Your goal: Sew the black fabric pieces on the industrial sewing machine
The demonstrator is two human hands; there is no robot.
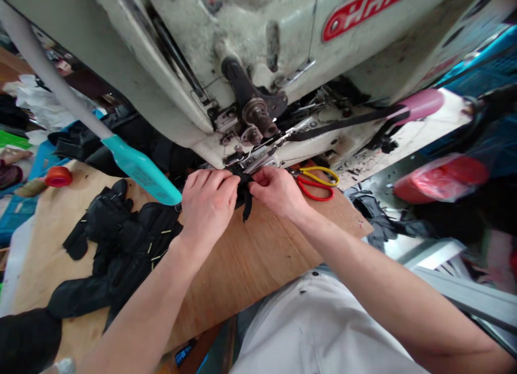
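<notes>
Both hands work at the foot of a large pale sewing machine (355, 19), close to its presser foot and metal folder (258, 159). My left hand (212, 196) has its fingers curled down over a piece of black fabric (245, 193). Opposite it, my right hand (278, 191) pinches the right side of the same piece between thumb and fingers. A narrow end of the fabric hangs toward me between the hands. The needle and the fabric's far edge are hidden. A black strip (343, 127) runs from the right into the folder.
Yellow-and-red-handled scissors (317, 183) lie beside my right hand. A turquoise-ended lamp arm (141, 169) reaches down close to my left hand. Black sewn pieces (121, 239) are heaped on the wooden table (242, 272). An orange-red thread spool (58, 176) lies at left.
</notes>
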